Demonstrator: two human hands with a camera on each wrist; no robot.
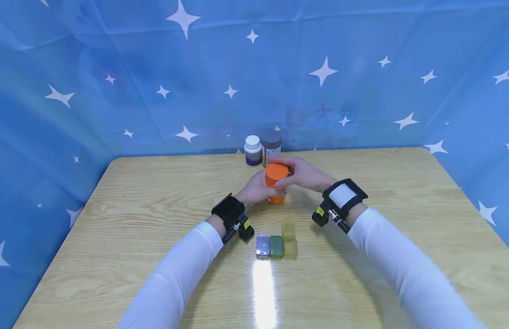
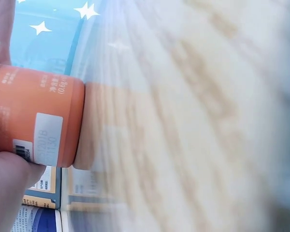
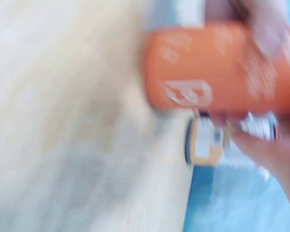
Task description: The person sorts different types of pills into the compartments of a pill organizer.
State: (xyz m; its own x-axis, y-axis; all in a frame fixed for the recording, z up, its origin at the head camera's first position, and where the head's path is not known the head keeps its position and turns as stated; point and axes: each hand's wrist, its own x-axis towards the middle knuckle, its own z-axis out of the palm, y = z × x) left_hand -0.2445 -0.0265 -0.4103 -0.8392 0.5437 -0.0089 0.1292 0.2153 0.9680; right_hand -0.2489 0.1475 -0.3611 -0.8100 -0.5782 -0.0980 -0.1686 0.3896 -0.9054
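Note:
An orange bottle (image 1: 275,199) stands upright between both hands near the back of the table. My left hand (image 1: 256,188) grips its body, thumb and fingers around the side. With thumb and fingers, my right hand (image 1: 303,174) holds the orange cap (image 1: 276,171) from the right. White print and a pale label with a barcode show on the orange bottle (image 2: 38,116) in the left wrist view. The right wrist view is blurred, with fingers of the right hand (image 3: 270,29) over the bottle's upper end.
Behind the hands stand a white-capped bottle (image 1: 253,151) and a dark-capped jar (image 1: 271,148), against a blue star-patterned cloth (image 1: 361,91). Nearer lies a small pill box with purple (image 1: 263,246), green (image 1: 276,246) and yellow (image 1: 290,247) compartments; the yellow lid (image 1: 289,226) is raised.

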